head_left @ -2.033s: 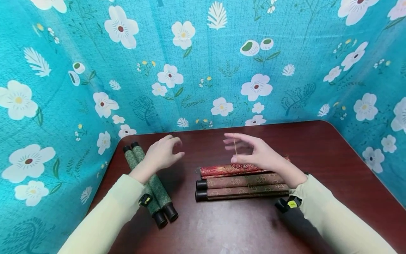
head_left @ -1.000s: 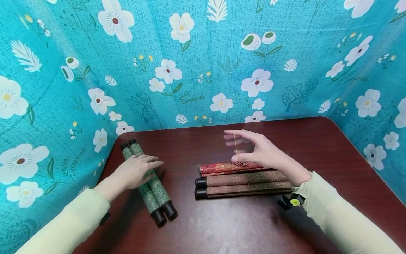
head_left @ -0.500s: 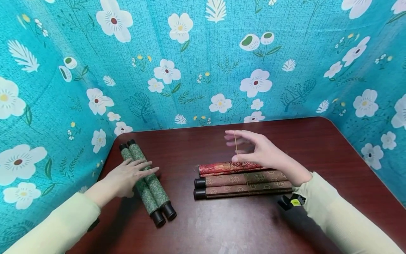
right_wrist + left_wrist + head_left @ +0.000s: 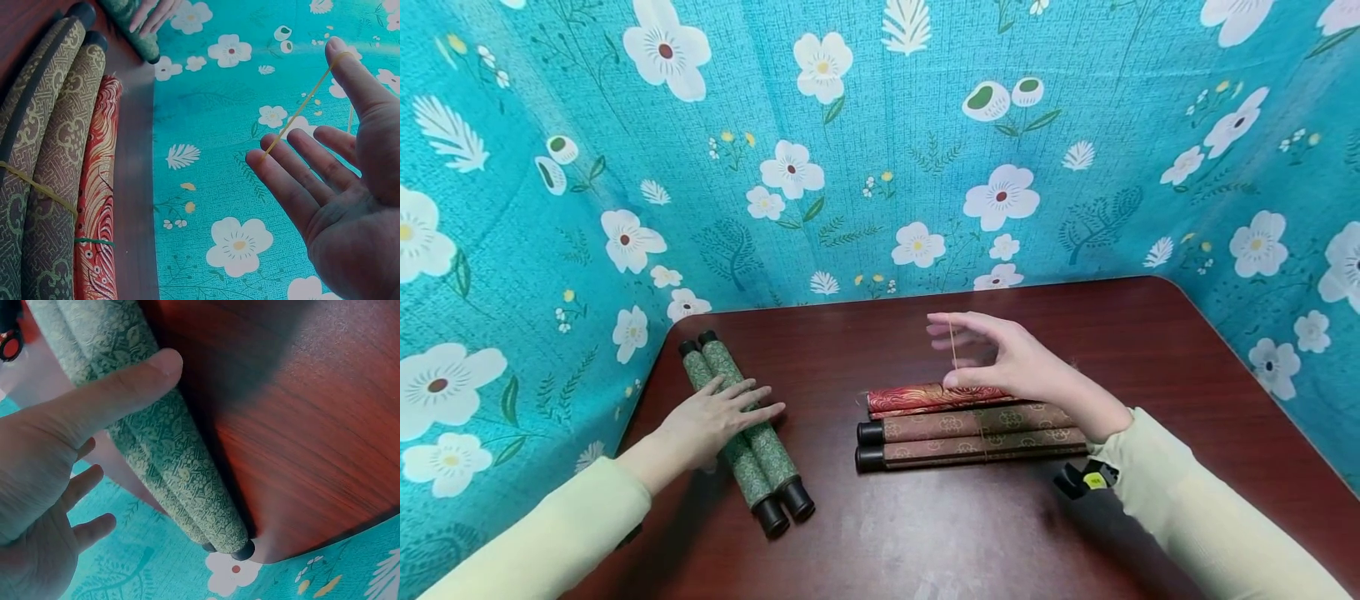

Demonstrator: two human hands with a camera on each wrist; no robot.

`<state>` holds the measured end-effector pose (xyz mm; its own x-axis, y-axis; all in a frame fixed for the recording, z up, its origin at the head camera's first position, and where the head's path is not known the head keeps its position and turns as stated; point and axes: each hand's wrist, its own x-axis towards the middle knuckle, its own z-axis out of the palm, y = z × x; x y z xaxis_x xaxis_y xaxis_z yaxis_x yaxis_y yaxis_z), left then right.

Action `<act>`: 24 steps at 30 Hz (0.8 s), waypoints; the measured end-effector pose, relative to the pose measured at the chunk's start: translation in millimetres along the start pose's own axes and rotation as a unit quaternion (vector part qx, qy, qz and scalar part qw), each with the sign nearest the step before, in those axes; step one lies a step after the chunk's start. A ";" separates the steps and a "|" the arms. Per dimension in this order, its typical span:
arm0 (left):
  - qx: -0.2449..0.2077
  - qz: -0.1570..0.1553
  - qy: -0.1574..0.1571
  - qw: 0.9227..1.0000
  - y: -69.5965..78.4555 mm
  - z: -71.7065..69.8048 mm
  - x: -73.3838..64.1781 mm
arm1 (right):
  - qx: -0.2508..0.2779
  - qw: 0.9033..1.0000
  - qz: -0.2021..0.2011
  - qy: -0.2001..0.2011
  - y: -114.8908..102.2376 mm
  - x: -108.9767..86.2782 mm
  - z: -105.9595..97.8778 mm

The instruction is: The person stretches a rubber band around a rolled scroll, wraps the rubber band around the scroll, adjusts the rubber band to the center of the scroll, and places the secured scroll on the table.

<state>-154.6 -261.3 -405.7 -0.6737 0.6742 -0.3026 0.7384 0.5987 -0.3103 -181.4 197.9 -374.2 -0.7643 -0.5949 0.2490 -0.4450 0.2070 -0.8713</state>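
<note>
Two green patterned hanging scrolls (image 4: 763, 458) with black end knobs lie side by side at the left of the table. Over their middle is my left hand (image 4: 703, 421), fingers spread; the left wrist view shows the thumb (image 4: 134, 384) extended across the scrolls in that view. A thin yellow rubber band (image 4: 303, 112) is stretched between the thumb and index finger of my right hand (image 4: 1026, 362), its fingers extended. That hand is raised behind two brown scrolls (image 4: 947, 425) and a red-and-gold scroll (image 4: 917, 400), partly covering the red one.
Another rubber band (image 4: 44, 190) runs around the brown scrolls, and a green band (image 4: 94, 241) around the red one. The dark red-brown table (image 4: 880, 533) ends at a turquoise flowered cloth (image 4: 865, 150) behind and at the sides.
My left hand has moved left and toward me, coming over the green scrolls with its fingers spread. The right hand keeps the rubber band stretched in nearly the same place.
</note>
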 end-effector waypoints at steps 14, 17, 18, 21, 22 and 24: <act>0.061 0.030 0.042 0.997 7.5 23.2 8.1 | -0.004 1.000 0.006 -0.015 2.3 -1.2 6.8; 0.054 0.034 0.048 0.997 6.6 23.4 7.9 | -0.006 1.000 0.006 -0.014 1.8 -1.4 6.3; 0.052 0.034 0.050 0.997 6.0 23.4 8.2 | -0.006 1.000 0.007 -0.013 1.4 -1.7 5.8; 0.049 0.034 0.051 0.997 4.7 22.1 9.1 | -0.005 1.000 0.012 -0.010 0.8 -2.6 4.2; 0.048 0.033 0.051 0.997 4.5 21.7 9.8 | -0.006 1.000 0.014 -0.009 0.9 -2.9 3.8; 0.049 0.032 0.050 0.997 3.8 21.1 10.7 | -0.003 1.000 0.018 -0.008 0.9 -3.6 3.1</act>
<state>-159.5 -261.0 -429.1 -0.6152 0.7524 -0.2355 0.7706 0.5108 -0.3811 -177.7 197.8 -377.2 -0.7724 -0.5996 0.2095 -0.4197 0.2342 -0.8769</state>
